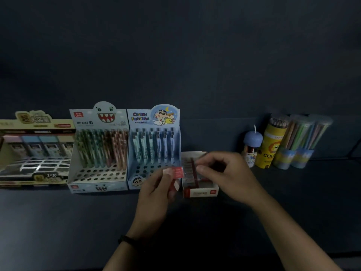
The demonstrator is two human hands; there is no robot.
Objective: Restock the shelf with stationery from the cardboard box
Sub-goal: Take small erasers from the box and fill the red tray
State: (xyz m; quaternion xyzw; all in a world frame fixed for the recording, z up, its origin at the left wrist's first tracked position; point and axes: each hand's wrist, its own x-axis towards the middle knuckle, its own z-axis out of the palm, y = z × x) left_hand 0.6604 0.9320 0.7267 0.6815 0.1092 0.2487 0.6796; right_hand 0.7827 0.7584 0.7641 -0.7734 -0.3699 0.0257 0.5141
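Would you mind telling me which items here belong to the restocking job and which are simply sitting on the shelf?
In the job: left hand, holding a red-and-white pack; right hand, at the small red display box.
Just sitting: monster pen display; cartoon pen display; beige display; yellow pencil tube; clear pencil tubes.

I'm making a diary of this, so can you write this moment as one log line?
left hand: holds red pack | right hand: fingers at packs in red-and-white box | place: shelf, beside pen display

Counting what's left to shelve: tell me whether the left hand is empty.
No, the left hand grips a small red-and-white pack beside the open box.
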